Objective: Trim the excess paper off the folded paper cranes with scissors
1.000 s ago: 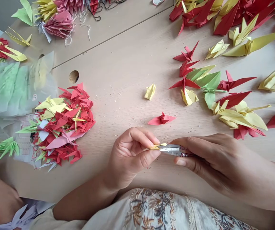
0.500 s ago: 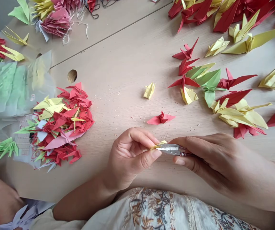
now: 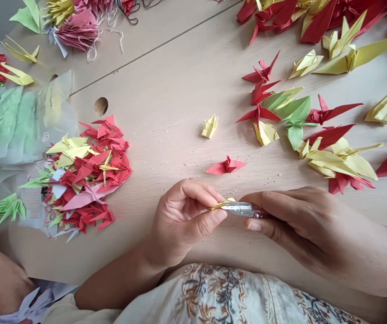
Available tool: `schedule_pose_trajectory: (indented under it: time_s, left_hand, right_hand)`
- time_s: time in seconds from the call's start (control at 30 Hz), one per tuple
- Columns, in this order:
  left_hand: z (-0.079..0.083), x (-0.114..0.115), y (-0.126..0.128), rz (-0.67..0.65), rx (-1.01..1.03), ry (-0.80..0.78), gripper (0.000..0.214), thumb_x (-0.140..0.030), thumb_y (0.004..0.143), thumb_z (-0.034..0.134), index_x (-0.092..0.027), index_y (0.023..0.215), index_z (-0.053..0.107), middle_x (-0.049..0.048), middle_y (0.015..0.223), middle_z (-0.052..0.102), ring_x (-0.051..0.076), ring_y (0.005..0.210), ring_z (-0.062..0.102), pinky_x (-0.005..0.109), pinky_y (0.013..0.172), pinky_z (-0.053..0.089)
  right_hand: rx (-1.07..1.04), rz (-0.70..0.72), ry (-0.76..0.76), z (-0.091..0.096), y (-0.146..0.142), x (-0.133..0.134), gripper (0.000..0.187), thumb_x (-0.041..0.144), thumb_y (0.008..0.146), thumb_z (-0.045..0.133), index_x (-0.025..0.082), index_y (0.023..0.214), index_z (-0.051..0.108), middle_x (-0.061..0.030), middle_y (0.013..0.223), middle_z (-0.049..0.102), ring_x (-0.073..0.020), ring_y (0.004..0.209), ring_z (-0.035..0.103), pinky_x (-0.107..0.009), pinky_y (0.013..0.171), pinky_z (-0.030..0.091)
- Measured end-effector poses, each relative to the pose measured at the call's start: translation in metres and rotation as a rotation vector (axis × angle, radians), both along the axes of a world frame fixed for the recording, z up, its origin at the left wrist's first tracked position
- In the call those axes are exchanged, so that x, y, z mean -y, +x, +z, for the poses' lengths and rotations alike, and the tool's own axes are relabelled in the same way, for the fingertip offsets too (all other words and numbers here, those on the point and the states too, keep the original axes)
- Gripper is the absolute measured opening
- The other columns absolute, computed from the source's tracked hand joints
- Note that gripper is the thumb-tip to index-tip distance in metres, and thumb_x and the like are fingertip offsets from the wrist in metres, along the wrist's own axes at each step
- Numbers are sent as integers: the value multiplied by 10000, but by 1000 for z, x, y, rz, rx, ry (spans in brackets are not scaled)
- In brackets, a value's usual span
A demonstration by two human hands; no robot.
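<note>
Between the thumb and fingertips of my left hand (image 3: 190, 220) is a small yellow folded-paper piece (image 3: 226, 202), mostly covered by the fingers. My right hand (image 3: 298, 225) grips a pair of small snips (image 3: 240, 209), their handles largely hidden in the palm. The metal blades point left and meet the yellow paper at my left fingertips. Just beyond my hands a red origami crane (image 3: 227, 166) lies on the table, and a small yellow folded piece (image 3: 210, 126) sits farther off. Tiny paper scraps are scattered around them.
A heap of mostly red paper cranes (image 3: 92, 175) lies at left, near plastic bags of green paper (image 3: 7, 117). More red, yellow and green cranes (image 3: 335, 157) spread over the right side. Another person's hand (image 3: 1, 274) shows at the lower left edge. The table has a round hole (image 3: 101, 106).
The snips' blades have come closer together at the yellow paper. Both hands stay in nearly the same place.
</note>
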State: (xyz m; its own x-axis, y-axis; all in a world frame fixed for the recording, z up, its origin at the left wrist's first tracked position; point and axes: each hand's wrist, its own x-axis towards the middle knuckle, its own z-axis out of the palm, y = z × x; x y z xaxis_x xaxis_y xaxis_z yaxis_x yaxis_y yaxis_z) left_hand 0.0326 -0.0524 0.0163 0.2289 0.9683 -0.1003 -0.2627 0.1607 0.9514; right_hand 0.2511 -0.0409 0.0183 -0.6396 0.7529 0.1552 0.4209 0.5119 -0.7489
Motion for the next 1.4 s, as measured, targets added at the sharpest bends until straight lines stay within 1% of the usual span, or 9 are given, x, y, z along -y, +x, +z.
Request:
schedule_pose_trajectory:
  time_s: [0.2,0.3,0.4,0.5,0.57,0.7,0.93,1.17,1.4]
  left_hand:
    - [-1,0,-1,-4,-8,38,243,3,843,764,-228,917,746,-22,900,750,60,843,726,119,789,619]
    - [-1,1,-1,-3,-14,44,242,5,850,754,-225,921,740,-23,911,743,48,807,705,93,721,603]
    - [-1,0,-1,2,-34,55,230,-8,853,756,-227,921,736,-17,916,739,57,797,698,103,687,603]
    - [-2,1,-1,13,-74,89,207,-33,861,762,-228,920,730,-10,915,738,72,818,710,134,729,623]
    - [-2,1,-1,29,-118,147,199,-40,865,761,-227,923,723,-3,919,735,82,836,714,154,757,633]
    - [-1,4,-1,81,-258,335,226,-3,849,752,-205,939,707,7,944,726,84,897,709,162,833,624]
    - [-2,4,-2,122,-427,618,216,22,834,736,-159,939,682,29,931,728,106,889,696,206,839,615]
    - [-1,2,-3,138,-503,674,175,-25,857,735,-171,926,669,25,918,732,118,853,708,231,792,618]
    - [-1,3,-7,141,-566,732,144,-68,867,742,-172,946,684,30,956,703,116,864,703,218,798,615]
  right_hand:
    - [-3,-9,17,-1,0,0,475,353,1125,365,36,1029,706,-4,583,619,-144,455,595,-296,443,381]
    - [4,-16,15,1,0,-1,490,360,1124,368,30,1018,714,-1,569,606,-143,438,586,-298,427,374]
    - [2,-11,-4,1,1,0,475,368,1120,386,49,992,714,9,559,591,-135,427,570,-291,414,363]
    - [-7,-12,-16,1,1,0,443,353,1117,395,59,1001,706,13,571,593,-127,437,571,-277,418,367]
    - [-7,-16,-3,1,1,1,439,344,1116,392,62,982,700,15,564,584,-125,429,558,-275,417,368]
    - [-9,-17,19,1,0,1,443,348,1114,389,82,924,688,13,552,583,-125,412,542,-281,405,361]
    - [-13,-10,18,1,0,4,431,349,1116,379,96,959,690,-10,574,628,-137,437,579,-289,405,344]
    - [-34,-21,37,1,1,6,436,344,1118,387,89,940,692,-13,585,630,-138,439,587,-299,414,368]
    - [7,9,-16,4,1,5,414,314,1114,386,145,851,658,-82,695,737,-150,441,608,-324,417,378]
